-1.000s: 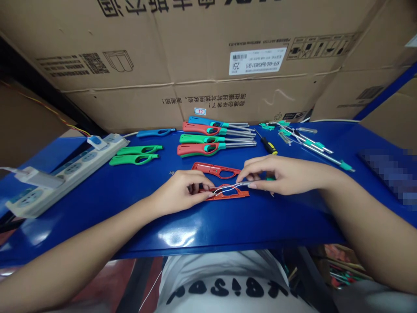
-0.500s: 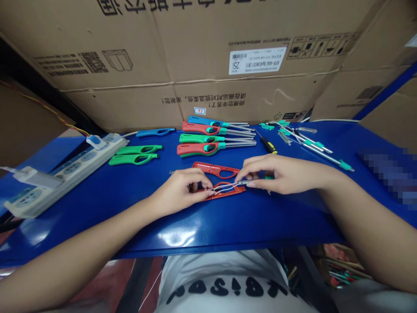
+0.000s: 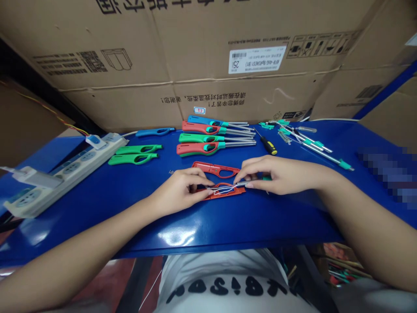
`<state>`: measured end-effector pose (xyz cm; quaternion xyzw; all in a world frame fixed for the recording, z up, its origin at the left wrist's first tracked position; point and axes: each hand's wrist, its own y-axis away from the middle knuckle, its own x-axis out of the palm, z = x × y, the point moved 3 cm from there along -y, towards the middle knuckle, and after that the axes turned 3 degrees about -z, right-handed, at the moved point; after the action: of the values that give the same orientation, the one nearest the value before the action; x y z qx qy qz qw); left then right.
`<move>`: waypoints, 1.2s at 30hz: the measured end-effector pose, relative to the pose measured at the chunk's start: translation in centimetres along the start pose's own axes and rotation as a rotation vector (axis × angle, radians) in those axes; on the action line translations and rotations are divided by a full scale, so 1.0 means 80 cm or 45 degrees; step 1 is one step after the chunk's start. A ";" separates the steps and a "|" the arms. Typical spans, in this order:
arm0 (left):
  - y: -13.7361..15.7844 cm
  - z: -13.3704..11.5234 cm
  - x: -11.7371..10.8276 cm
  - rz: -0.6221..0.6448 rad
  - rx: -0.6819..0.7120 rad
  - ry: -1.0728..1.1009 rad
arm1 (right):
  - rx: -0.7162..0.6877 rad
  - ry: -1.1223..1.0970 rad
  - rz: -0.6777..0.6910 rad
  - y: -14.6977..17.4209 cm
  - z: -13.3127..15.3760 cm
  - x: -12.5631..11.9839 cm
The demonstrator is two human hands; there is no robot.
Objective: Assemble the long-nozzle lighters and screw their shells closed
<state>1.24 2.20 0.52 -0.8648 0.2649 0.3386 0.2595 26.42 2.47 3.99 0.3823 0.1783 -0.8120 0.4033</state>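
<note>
In the middle of the table lies an orange-red lighter shell half (image 3: 230, 194), inner side up. My left hand (image 3: 176, 191) is over its left end, thumb and fingers pinching the ends of thin white wires (image 3: 223, 190). These wires run above the shell to a metal lighter tube (image 3: 241, 184), which my right hand (image 3: 276, 175) grips between thumb and fingers at the shell's right end. A bit of green shows beyond the right fingers; the rest of the tube is hidden. Just behind, a second red shell half (image 3: 213, 167) lies apart from both hands.
Several lighters (image 3: 197, 149) lie in a row at the back. Green shell halves (image 3: 133, 159) and a blue shell half (image 3: 154, 132) are left of them. A screwdriver (image 3: 269, 145) and loose tubes (image 3: 316, 150) lie right. A power strip (image 3: 74, 167) stands left; a cardboard box (image 3: 195, 65) walls the back.
Both hands stay over the shell half. The right hand and its tube have shifted very slightly left and lower, and the wires bend a little differently.
</note>
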 end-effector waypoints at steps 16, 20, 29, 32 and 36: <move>0.002 -0.005 0.001 0.008 0.096 -0.078 | 0.183 0.037 0.104 -0.004 -0.006 0.011; 0.005 -0.009 0.002 0.005 0.136 -0.167 | 0.160 0.138 0.119 -0.004 -0.005 0.011; 0.016 -0.024 0.012 0.014 0.108 -0.461 | 0.212 0.729 0.109 -0.005 0.019 0.015; 0.020 -0.028 0.015 0.027 0.087 -0.570 | 0.244 0.865 0.179 -0.008 0.026 0.021; 0.021 -0.030 0.018 0.037 0.099 -0.639 | 0.203 1.005 0.235 -0.011 0.035 0.031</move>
<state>2.19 -0.91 0.55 -0.7392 0.2174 0.5358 0.3453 23.44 0.04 3.85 0.7088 0.2206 -0.5749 0.3442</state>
